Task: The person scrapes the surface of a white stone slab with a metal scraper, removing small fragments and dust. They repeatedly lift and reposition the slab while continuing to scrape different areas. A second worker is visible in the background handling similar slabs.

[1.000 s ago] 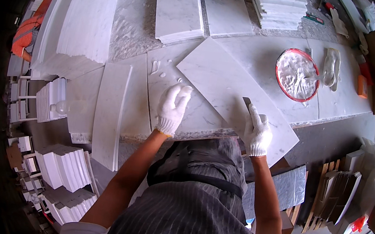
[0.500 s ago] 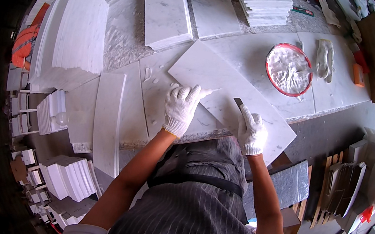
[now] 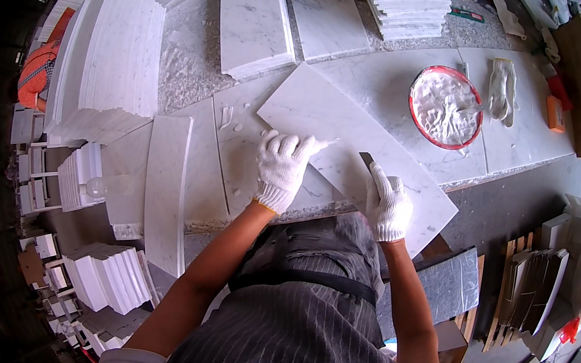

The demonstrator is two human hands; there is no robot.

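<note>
A white, grey-veined marble tile (image 3: 360,128) lies at an angle across the worktable, its near right corner close to my body. My left hand (image 3: 281,169), in a white knitted glove, is closed at the tile's left edge. A thin pointed white bit juts from its fingers over the tile; whether it is a glove tip or something held, I cannot tell. In my gloved right hand (image 3: 389,208) is a small dark-bladed putty knife (image 3: 365,159), its blade over the tile. Beyond the tile stands a red-rimmed bowl (image 3: 411,103) of white paste.
Stacked marble slabs (image 3: 125,49) stand at the left, with more tiles (image 3: 256,16) and a tile pile (image 3: 409,10) at the back. Spare gloves (image 3: 501,89) lie right of the bowl, near an orange block (image 3: 555,115). A person in orange (image 3: 38,69) is at the far left.
Very little differs. The view has shifted slightly, and both hands stay nearly in place over the tile, the right still gripping the putty knife.
</note>
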